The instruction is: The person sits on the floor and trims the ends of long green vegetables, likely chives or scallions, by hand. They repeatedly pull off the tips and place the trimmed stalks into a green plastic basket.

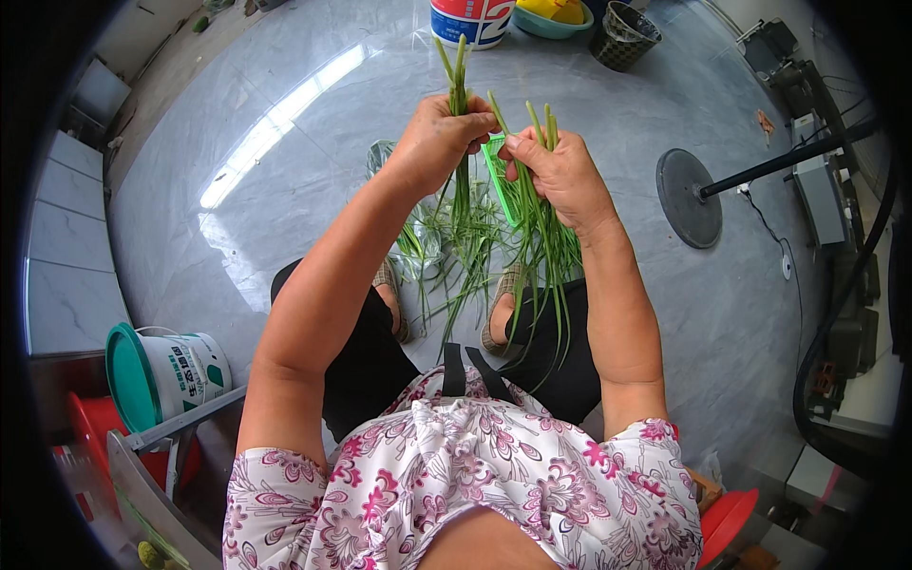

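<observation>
My left hand (449, 135) is closed around a bundle of long green stalks (458, 78), their pale cut ends up and their thin leaves hanging down. Just to its right, my right hand (552, 167) grips more green stalks (534, 206); between its thumb and finger one stalk leans up towards my left hand. Loose green leaves (467, 249) lie on the floor below, between my feet. A bright green plastic basket (502, 185) stands behind and under my right hand, partly hidden. Left of the loose leaves is a clear plastic bag (427, 239) with some greens.
A red, white and blue bucket (470, 25), a teal basin (552, 21) and a checked waste bin (625, 37) stand ahead. A round black stand base (689, 198) is at right. A lidded white bucket (189, 370) and a red plastic object (89, 427) are at left.
</observation>
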Demonstrator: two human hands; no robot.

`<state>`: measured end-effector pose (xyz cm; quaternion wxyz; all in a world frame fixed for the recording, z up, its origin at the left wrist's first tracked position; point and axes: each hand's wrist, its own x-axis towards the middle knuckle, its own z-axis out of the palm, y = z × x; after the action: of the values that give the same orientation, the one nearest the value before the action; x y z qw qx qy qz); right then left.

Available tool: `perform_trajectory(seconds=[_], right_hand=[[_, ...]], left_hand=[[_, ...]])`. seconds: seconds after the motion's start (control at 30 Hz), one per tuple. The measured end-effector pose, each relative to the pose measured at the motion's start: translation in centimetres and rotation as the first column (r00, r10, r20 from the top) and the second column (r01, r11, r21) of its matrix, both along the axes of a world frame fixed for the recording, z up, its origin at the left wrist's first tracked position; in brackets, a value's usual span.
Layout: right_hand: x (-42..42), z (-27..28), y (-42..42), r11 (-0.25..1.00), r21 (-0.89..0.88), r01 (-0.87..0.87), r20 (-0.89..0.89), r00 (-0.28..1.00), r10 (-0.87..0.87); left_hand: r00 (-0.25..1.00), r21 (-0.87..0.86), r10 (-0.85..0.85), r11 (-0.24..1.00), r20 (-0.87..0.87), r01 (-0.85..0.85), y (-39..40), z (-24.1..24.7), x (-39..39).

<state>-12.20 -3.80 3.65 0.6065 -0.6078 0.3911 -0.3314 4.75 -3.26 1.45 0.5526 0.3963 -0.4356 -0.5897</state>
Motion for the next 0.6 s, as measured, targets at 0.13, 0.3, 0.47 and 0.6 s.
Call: perform_trajectory(seconds=[0.13,0.3,0.47,0.6], right_hand=[[-0.02,0.27,0.09,1.000,-0.003,0.011,-0.011,1.000,-0.011],[0.00,0.39,0.09,1.000,-0.003,0.009,-0.019,1.000,-0.009],[-0.12,0.38,0.06,1.000,-0.004,0.021,-0.018,1.000,-0.021],[-0.15,0.45,0.05,1.000,0.000,0.027,-0.017,0.999,-0.027]], left_hand=[[1.000,0.010,0.014,1.000,-0.016,-0.014,0.04,0.22,-0.19],[0.995,0.042,0.046,0.998,-0.091,-0.042,-0.37,-0.18,0.15],[0.980,0.088,0.093,0.993,-0.177,-0.079,-0.52,-0.17,0.16],[0.977,0.131,0.114,0.987,-0.178,-0.091,-0.66,-0.21,0.57]])
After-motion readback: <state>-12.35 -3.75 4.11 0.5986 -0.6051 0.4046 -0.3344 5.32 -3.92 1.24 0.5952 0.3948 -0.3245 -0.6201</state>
